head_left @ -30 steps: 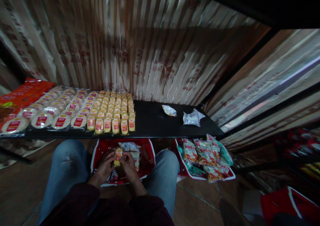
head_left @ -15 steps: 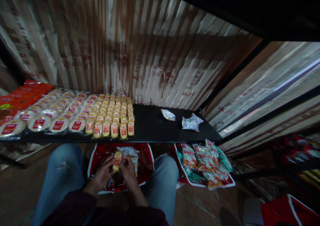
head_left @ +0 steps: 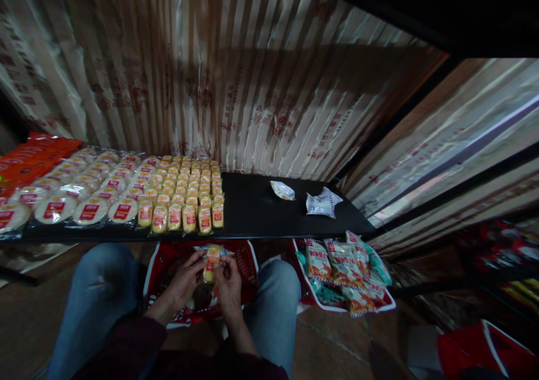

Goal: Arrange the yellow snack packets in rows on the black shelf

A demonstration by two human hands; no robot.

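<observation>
Between my hands is a small yellow wrapped cake [head_left: 211, 263] with a red and orange label, held upright. My left hand [head_left: 186, 279] pinches it from the left, while the fingers of my right hand [head_left: 228, 282] close on its right edge. Both hands are over a red basket [head_left: 248, 262] with a white rim, between my knees; wrapped packs lie inside, mostly hidden by my hands. On the black shelf [head_left: 252, 211] ahead, several rows of the same yellow cakes [head_left: 189, 217] stand at the front edge and run to the back.
Left of the cakes are rows of round white wrapped discs [head_left: 90, 210] and orange packs [head_left: 33, 155]. Two white packets [head_left: 320, 204] lie on the shelf's right part. A second basket [head_left: 385, 307] of snack bags [head_left: 343, 262] stands by my right knee. Striped sheeting [head_left: 261, 88] hangs behind.
Both hands have moved up and to the right with the wrapped cake. The view has shifted slightly; things on the shelf stay in place.
</observation>
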